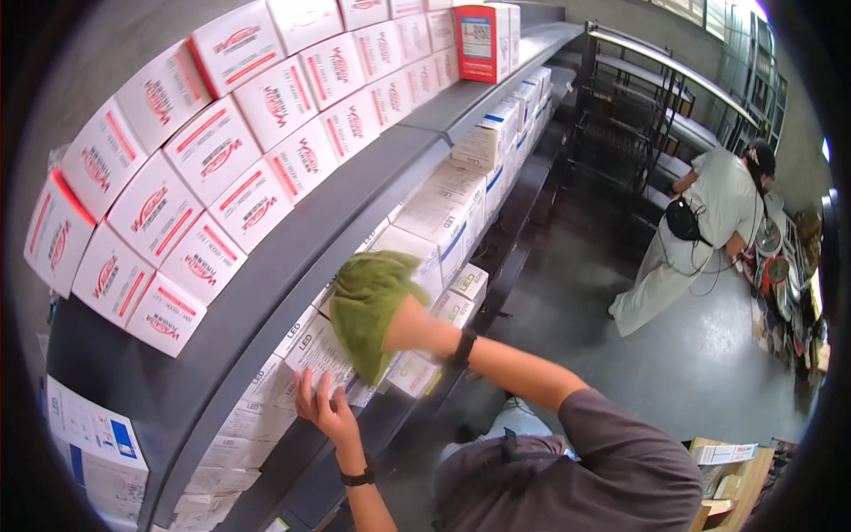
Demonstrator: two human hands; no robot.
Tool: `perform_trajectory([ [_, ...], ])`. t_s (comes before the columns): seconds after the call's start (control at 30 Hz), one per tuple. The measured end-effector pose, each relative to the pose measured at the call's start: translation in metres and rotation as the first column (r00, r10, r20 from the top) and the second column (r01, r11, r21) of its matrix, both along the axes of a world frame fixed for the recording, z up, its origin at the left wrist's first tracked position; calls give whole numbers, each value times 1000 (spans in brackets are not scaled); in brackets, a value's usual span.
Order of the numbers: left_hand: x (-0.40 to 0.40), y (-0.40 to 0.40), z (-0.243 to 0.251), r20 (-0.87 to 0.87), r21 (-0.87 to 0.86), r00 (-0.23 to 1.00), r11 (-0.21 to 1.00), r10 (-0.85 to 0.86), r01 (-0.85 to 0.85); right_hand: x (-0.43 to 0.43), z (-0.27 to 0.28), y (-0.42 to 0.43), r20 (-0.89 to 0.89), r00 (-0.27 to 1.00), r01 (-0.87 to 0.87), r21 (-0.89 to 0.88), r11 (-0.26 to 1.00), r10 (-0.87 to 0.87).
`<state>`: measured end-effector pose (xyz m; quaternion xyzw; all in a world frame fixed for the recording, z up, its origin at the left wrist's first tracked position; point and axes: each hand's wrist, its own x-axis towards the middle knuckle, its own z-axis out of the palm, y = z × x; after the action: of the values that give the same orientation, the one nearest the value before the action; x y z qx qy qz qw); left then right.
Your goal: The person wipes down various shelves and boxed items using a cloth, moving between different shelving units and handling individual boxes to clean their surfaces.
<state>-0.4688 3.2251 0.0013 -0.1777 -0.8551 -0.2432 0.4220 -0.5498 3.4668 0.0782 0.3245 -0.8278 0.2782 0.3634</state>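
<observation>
My right hand (407, 322) grips a green cloth (367, 302), which is bunched against the white LED bulb boxes (442, 209) on the shelf. Motion blurs the hand and the cloth's lower part, and the cloth hides some fingers. To its left, my left hand (326, 405) rests with spread fingers against a white LED box (318, 352) and holds nothing. Both wrists wear dark bands. Smaller LED boxes (459, 302) with green lettering stand lower, just beyond my right forearm.
Red-and-white boxes (213, 153) are stacked on the grey upper shelf (319, 219). A red box (477, 43) stands farther along it. Across the dark floor (572, 266), another person (705, 219) bends near piled goods (778, 266). A black rack (618, 113) stands behind. A wooden shelf unit (744, 485) is at lower right.
</observation>
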Motion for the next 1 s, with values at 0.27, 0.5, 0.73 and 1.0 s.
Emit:
perform_trajectory([
  [0.27, 2, 6, -2, -20, 25, 1000, 1000, -8, 8, -67, -36, 93, -103, 925, 379, 158, 912, -367],
  [0.5, 4, 7, -1, 90, 93, 996, 995, 14, -23, -107, -46, 195, 79, 903, 419, 59, 906, -423],
  [0.73, 8, -11, -3, 111, -2, 993, 999, 40, -40, -133, -43, 248, -57, 788, 616, 97, 782, -613],
  [1.0, 5, 6, -1, 133, 97, 991, 995, 11, -24, -149, -40, 260, 248, 885, 346, 213, 914, -393],
])
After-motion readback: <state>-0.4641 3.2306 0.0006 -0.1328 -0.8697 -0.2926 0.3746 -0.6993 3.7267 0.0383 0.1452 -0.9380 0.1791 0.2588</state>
